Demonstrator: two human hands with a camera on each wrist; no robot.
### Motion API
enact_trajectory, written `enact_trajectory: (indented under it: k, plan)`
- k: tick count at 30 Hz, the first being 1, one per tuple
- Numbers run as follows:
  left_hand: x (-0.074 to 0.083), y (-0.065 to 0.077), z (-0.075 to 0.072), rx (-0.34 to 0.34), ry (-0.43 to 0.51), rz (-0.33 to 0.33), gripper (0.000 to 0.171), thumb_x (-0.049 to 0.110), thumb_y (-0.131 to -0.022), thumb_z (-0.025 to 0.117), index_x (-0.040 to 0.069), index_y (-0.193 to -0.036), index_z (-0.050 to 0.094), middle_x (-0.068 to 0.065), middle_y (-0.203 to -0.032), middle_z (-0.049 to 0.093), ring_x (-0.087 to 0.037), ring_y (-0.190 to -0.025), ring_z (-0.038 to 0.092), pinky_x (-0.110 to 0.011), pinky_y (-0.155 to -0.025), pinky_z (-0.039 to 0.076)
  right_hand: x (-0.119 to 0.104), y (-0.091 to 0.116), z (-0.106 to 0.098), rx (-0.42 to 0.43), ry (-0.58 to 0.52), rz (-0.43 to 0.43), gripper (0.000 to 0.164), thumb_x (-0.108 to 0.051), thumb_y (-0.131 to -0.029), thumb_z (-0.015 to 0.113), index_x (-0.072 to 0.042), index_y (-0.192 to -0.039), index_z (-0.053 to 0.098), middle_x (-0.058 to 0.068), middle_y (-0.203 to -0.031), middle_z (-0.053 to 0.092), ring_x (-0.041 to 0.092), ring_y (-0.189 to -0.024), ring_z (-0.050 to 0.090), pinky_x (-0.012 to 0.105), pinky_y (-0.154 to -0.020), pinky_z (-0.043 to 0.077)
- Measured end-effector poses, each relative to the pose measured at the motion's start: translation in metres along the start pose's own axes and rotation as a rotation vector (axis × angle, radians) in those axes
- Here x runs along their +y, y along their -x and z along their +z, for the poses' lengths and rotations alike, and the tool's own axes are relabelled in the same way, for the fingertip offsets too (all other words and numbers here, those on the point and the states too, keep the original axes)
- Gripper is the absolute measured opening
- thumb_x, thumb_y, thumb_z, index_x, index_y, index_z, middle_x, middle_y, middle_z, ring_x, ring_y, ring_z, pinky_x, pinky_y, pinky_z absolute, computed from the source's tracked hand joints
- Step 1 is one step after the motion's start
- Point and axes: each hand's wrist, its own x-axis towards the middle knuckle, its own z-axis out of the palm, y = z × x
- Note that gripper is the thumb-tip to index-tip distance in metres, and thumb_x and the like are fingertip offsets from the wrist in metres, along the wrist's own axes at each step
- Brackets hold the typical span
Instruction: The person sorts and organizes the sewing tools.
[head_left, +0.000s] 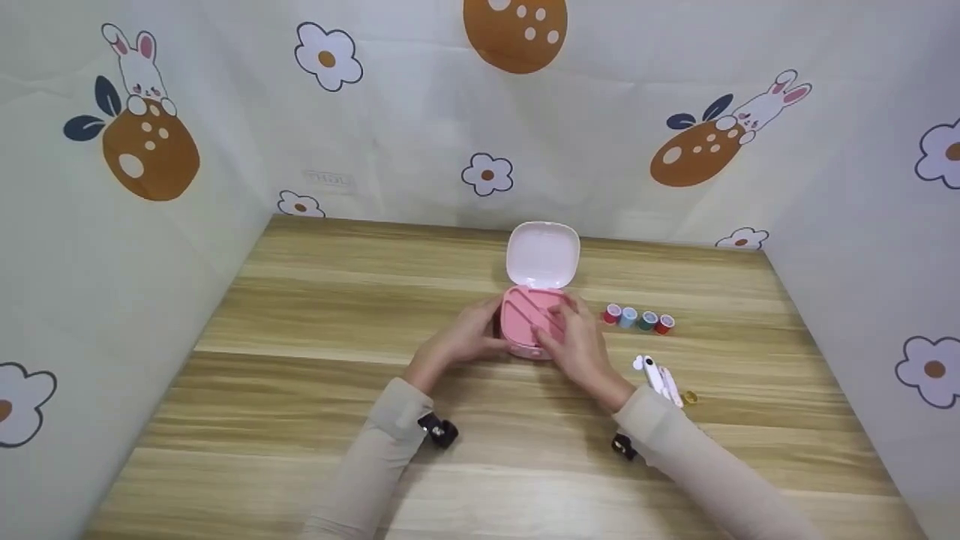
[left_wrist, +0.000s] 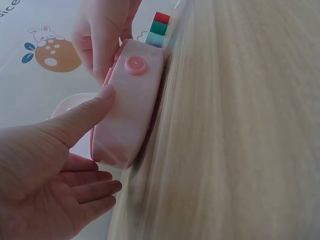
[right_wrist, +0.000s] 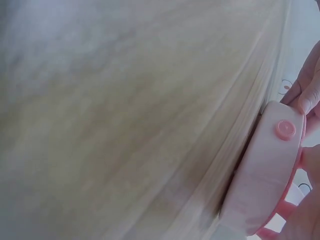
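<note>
A small pink box (head_left: 531, 351) stands on the wooden table, its pale lid (head_left: 543, 255) swung up at the back. Inside lies a pink tray (head_left: 516, 319) with diagonal slots. My left hand (head_left: 472, 330) holds the box at its left side; in the left wrist view its thumb rests on the front rim, with the fingers alongside. From the right, my right hand (head_left: 581, 341) reaches over the box, thumb and fingertips on the pink tray as if pinching it. A round pink button (left_wrist: 135, 65) marks the front wall of the box.
Several thread spools (head_left: 628, 317) in red, light blue and green stand right of the box. Nearer lie a slim white tool (head_left: 652, 375), a pale pink tool (head_left: 671, 386) and a small gold-coloured piece (head_left: 690, 397), beside the right sleeve. A printed cloth (head_left: 405, 135) encloses the table.
</note>
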Motion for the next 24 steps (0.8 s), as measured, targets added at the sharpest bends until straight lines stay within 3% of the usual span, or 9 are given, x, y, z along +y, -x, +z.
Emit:
enact_trajectory:
  k: [9, 18, 24]
  plan:
    - [0.0005, 0.0006, 0.0002, 0.007, 0.012, -0.015, 0.096, 0.023, -0.088, 0.086, 0.0, -0.164, 0.032, -0.025, -0.159, 0.048, -0.041, -0.148, 0.046, -0.05, -0.127, 0.034, -0.0012, -0.0001, 0.0009, 0.024, -0.029, -0.007, 0.039, -0.016, -0.09, 0.083, 0.006, -0.119, 0.07, 0.029, -0.149, 0.054, 0.048, -0.134, 0.055, 0.056, -0.116, 0.046]
    - [0.0024, 0.0013, 0.0006, 0.016, 0.018, -0.002, 0.093, 0.021, -0.088, 0.086, -0.002, -0.162, 0.034, -0.025, -0.161, 0.046, -0.041, -0.149, 0.044, -0.05, -0.128, 0.032, -0.006, -0.0024, -0.0051, 0.025, -0.043, 0.047, 0.041, -0.02, -0.093, 0.081, 0.005, -0.123, 0.069, 0.028, -0.153, 0.052, 0.046, -0.139, 0.052, 0.055, -0.12, 0.043]
    - [0.002, 0.0012, 0.0014, 0.03, -0.005, 0.027, 0.088, 0.022, -0.091, 0.084, -0.006, -0.16, 0.036, -0.027, -0.158, 0.049, -0.041, -0.146, 0.047, -0.049, -0.126, 0.035, -0.0032, -0.0011, -0.0072, 0.04, -0.045, 0.02, 0.042, -0.018, -0.093, 0.08, 0.008, -0.124, 0.068, 0.028, -0.148, 0.055, 0.046, -0.137, 0.053, 0.055, -0.12, 0.043]
